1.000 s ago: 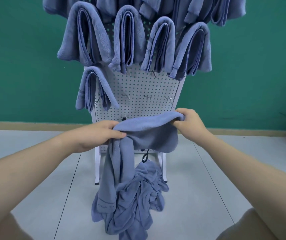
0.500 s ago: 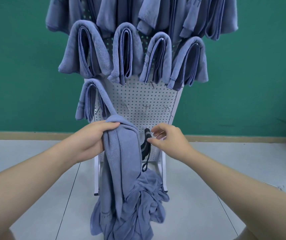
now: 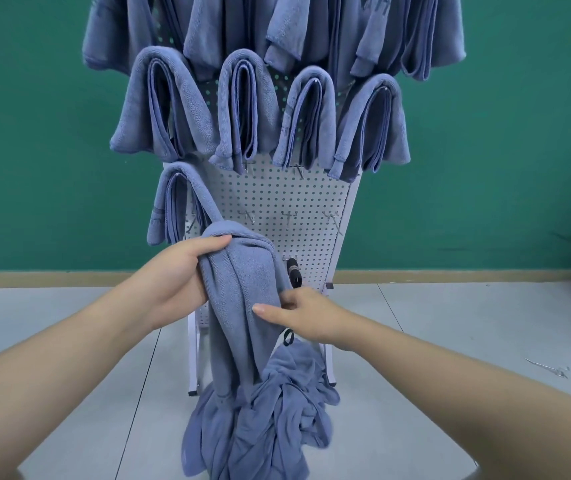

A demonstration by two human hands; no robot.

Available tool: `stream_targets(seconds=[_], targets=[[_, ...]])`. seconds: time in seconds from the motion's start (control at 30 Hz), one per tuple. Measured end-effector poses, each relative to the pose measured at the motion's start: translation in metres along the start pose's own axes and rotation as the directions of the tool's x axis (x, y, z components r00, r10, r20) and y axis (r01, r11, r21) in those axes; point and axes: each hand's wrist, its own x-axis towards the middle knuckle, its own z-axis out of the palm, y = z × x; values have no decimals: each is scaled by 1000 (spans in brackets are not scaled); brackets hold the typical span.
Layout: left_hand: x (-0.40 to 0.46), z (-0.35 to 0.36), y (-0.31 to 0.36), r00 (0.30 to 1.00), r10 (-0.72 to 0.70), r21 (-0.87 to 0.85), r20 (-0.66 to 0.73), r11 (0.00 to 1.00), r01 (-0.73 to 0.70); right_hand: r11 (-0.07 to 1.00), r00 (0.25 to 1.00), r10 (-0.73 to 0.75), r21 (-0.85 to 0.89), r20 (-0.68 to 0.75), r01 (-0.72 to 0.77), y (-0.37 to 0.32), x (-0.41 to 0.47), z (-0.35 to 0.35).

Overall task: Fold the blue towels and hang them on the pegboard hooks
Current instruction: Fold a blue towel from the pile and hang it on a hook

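While the towel (image 3: 242,289) is gripped at its top fold by the left hand (image 3: 176,271) before the pegboard (image 3: 287,195), its edge is pinched by the right hand (image 3: 304,313) — folding is underway — a tidy halving is needed next.

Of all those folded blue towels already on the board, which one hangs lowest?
The single folded towel at the pegboard's left edge. It hangs alone in its row beside bare hooks, below the row of four, just above the left hand.
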Motion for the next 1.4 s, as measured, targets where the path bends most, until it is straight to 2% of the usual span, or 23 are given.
stream_targets(seconds=[0.17, 0.3, 0.43, 0.6, 0.8, 1.0, 1.2, 1.33, 1.4], targets=[[-1, -3, 2, 1000, 10, -1, 5, 1000, -10, 942, 999, -41, 334, 13, 34, -3, 3, 2], [2, -7, 1, 999, 40, 29, -9, 999, -40, 892, 997, -74, 444, -36, 82, -5, 3, 1], [9, -17, -3, 996, 79, 213, -49, 975, -67, 885, 984, -122, 434, -127, 166, -10, 2, -4], [16, -27, -8, 979, 109, 463, -175, 886, -16, 876, 967, -89, 444, -238, 190, -15, -1, -17], [15, -35, -6, 963, 230, 652, -141, 754, -84, 876, 925, 19, 452, -379, 167, -3, 1, -44], [18, -35, -8, 952, 262, 807, -158, 590, -29, 888, 886, 89, 439, -456, 136, 6, 0, -66], [23, -51, -3, 938, 281, 800, -204, 600, -6, 936, 849, 123, 345, -513, 73, 25, -8, -93], [24, -47, -8, 946, 205, 692, -250, 722, 27, 952, 862, 135, 304, -489, 23, 33, -12, -97], [24, -43, -8, 948, 164, 601, -272, 798, 34, 933, 884, 155, 360, -441, 16, 35, -13, -99]])
